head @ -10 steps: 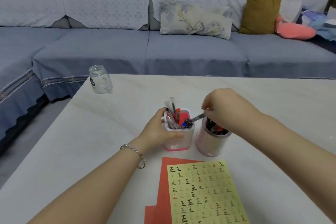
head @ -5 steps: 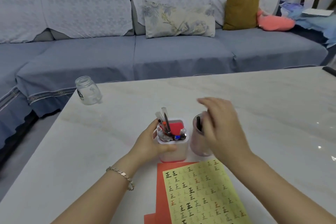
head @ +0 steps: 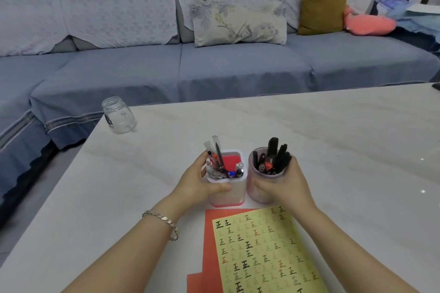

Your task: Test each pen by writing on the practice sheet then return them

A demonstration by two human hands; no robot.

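Pens [head: 277, 157] all stand in two cups on the counter [head: 333, 140]; none out. Left hand [head: 196, 183] grips the square white cup [head: 235, 197], right hand [head: 284, 185] the round clear cup [head: 260, 197]. Practice sheet [head: 262, 250], just nearer, carries many written marks. Judged: testing well advanced, possibly finished.

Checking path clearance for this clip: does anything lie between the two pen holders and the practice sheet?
Nothing visible does. The left hand grips the square holder, the right hand the round holder; the practice sheet lies just in front of both, on red paper. The glass jar stands off to the left.
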